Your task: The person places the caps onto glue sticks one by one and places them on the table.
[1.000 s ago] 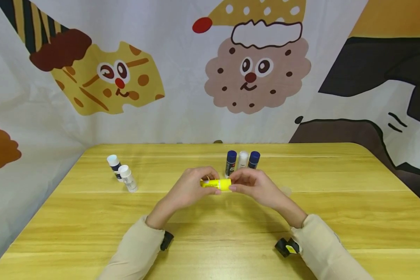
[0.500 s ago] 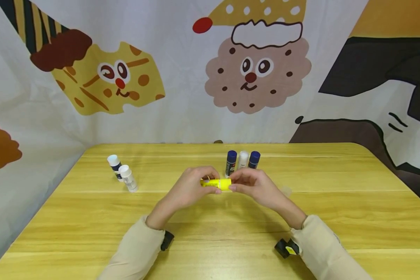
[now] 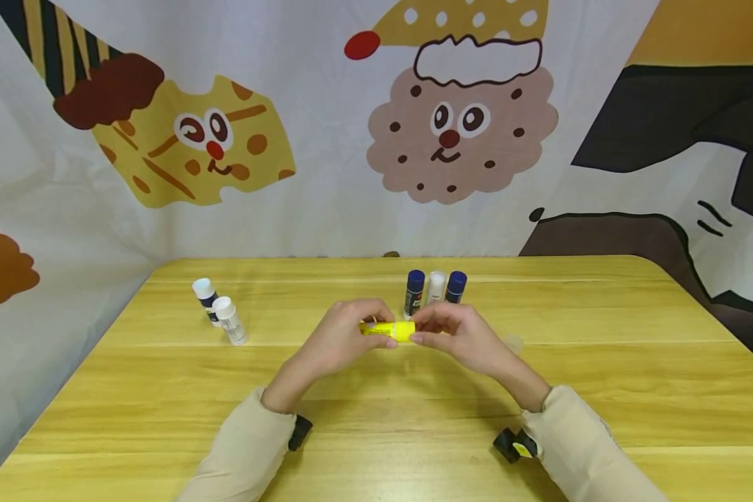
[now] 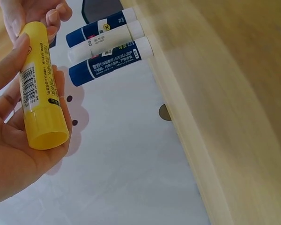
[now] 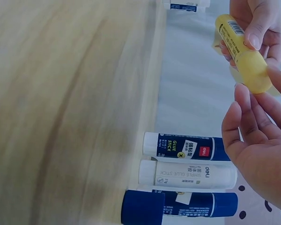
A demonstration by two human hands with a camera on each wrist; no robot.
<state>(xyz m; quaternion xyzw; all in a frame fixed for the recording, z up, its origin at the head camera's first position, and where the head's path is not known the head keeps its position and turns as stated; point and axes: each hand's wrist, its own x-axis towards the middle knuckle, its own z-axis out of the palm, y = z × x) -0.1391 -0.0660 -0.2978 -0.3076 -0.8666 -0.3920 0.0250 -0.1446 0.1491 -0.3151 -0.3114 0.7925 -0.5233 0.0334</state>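
A yellow glue stick [image 3: 385, 330] is held sideways above the table, spanning both hands. My left hand [image 3: 345, 335] grips its labelled body; in the left wrist view the thumb [image 4: 11, 65] lies along the barrel near a barcode. My right hand [image 3: 458, 335] pinches the other end, the smooth yellow cap [image 5: 254, 72], between thumb and fingertips. Just behind the hands stand a blue glue stick [image 3: 415, 293], a white glue stick [image 3: 436, 286] and a second blue glue stick [image 3: 456, 284], side by side in a row. Their lower parts are partly hidden by the right hand.
At the left of the wooden table [image 3: 376, 446] stand a blue glue stick with a white end [image 3: 207, 301] and a white glue stick [image 3: 230, 322]. A short dark blue cylinder [image 5: 143, 207] shows beside the row in the right wrist view. A cartoon-print cloth [image 3: 326, 209] hangs behind.
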